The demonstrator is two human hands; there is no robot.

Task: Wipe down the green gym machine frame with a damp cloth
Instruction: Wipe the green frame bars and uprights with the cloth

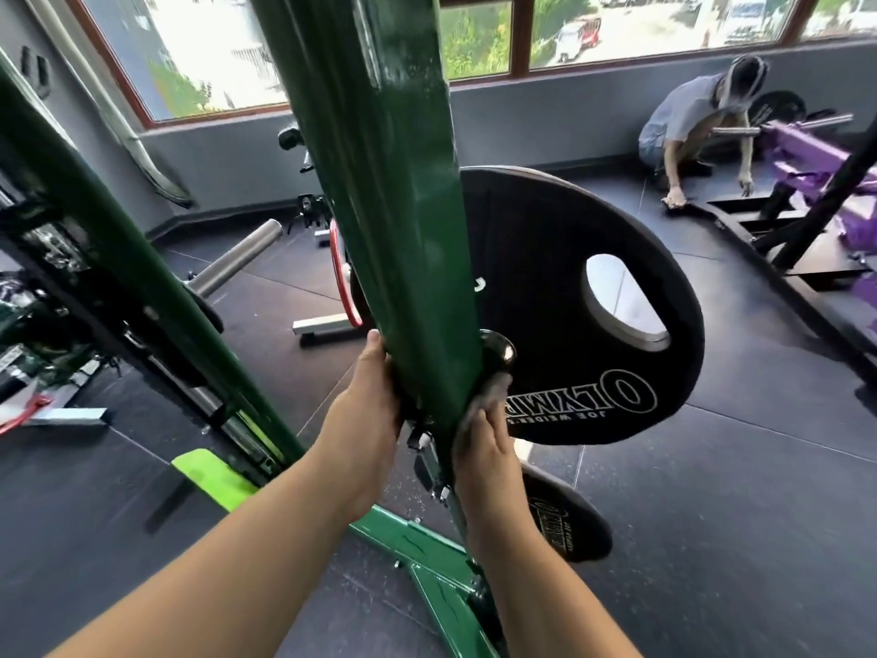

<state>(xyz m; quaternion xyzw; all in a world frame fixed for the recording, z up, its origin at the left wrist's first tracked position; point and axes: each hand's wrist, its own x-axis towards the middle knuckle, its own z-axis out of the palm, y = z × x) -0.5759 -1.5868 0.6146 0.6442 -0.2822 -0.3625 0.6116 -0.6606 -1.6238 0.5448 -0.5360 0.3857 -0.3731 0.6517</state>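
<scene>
Dark rubber gym floor [712,515], windows [617,26] at twelve o'clock. Green frame post [403,206] centre; left hand [370,401] wrapped round it at nine, right hand [489,448] clutching grey cloth [484,396] against it at three. Mid-wipe, probably; next, slide cloth toward base.

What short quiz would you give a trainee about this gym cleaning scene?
1. True or false: the right hand holds the cloth against the green post.
2. What sits just behind the post? A) a red kettlebell B) a black weight plate C) a blue exercise ball
3. Fill in the blank: the person in the background kneels beside a ____ machine.

Key: 1 true; 2 B; 3 purple.
</scene>
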